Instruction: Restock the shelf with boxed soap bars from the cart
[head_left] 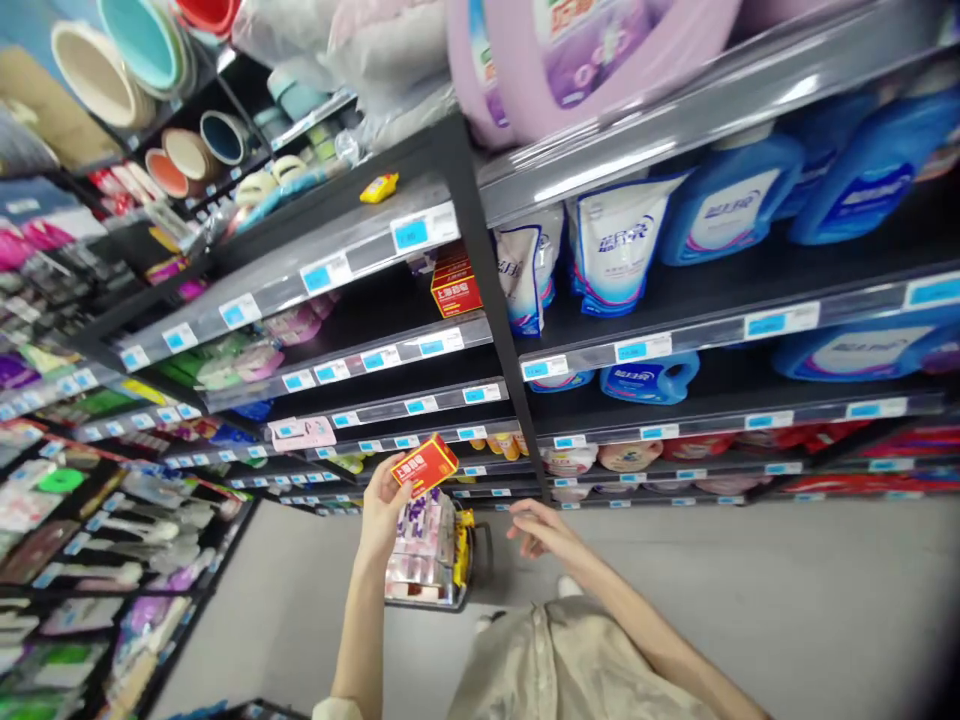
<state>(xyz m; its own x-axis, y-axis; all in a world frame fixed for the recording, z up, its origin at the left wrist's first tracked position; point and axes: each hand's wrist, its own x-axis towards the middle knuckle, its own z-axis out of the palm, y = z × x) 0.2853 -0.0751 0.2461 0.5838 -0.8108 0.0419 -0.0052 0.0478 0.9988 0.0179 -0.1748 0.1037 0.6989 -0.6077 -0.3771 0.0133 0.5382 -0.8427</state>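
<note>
My left hand (384,492) is closed around one end of a small red soap box (424,466) with yellow and white print, held up in front of the lower shelves. A matching red box (457,287) sits on a shelf above, against the dark upright. My right hand (541,528) hangs to the right with its fingers loosely apart and nothing in them. Below the held box, a basket (435,604) on the floor contains pink-and-purple packages (421,540) and yellow packs (463,548).
Blue detergent bottles (731,195) and a white refill pouch (622,240) fill shelves to the right. Large purple jugs (592,60) stand above. A yellow packet (379,188) lies on the upper left shelf. Hanging utensils (124,545) line the left rack. Grey floor (712,590) lies below.
</note>
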